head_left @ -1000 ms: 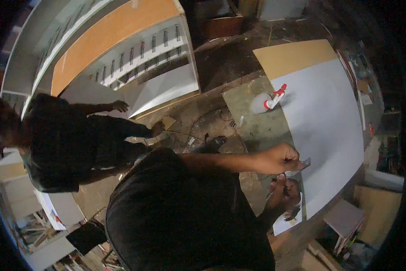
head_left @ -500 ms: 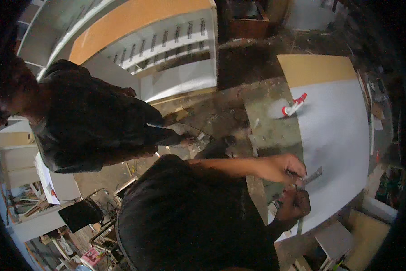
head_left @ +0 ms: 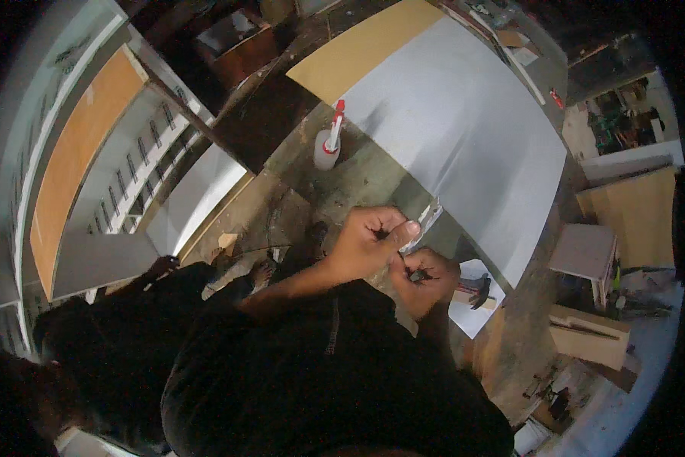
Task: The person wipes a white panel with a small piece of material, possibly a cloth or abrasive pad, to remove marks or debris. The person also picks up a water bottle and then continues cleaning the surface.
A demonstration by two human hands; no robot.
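My left hand (head_left: 369, 242) is closed in a pinch, its thumb pressed on a thin pale strip (head_left: 431, 221) that sticks out past the fingertips. Close against it, my right hand (head_left: 427, 283) is closed too, fingers curled at the strip's lower end. What exactly the strip is, I cannot make out. Both hands are held in front of my dark shirt, above the near edge of a large white-faced panel (head_left: 472, 145). Just beyond my right hand lies a dark-headed tool like a claw hammer (head_left: 477, 293), partly hidden by that hand.
A spray bottle (head_left: 326, 158) with a red and white head stands left of the panel. Tall white shelving with an orange-brown board (head_left: 76, 190) is at the left. Another person in dark clothes (head_left: 129, 335) is at the lower left. Boards and a small stool-like piece (head_left: 584, 250) stand right.
My view has swung to the right, so the panel and bottle appear further left. My hands stay together, and the strip now points up and away. The other person appears lower in view.
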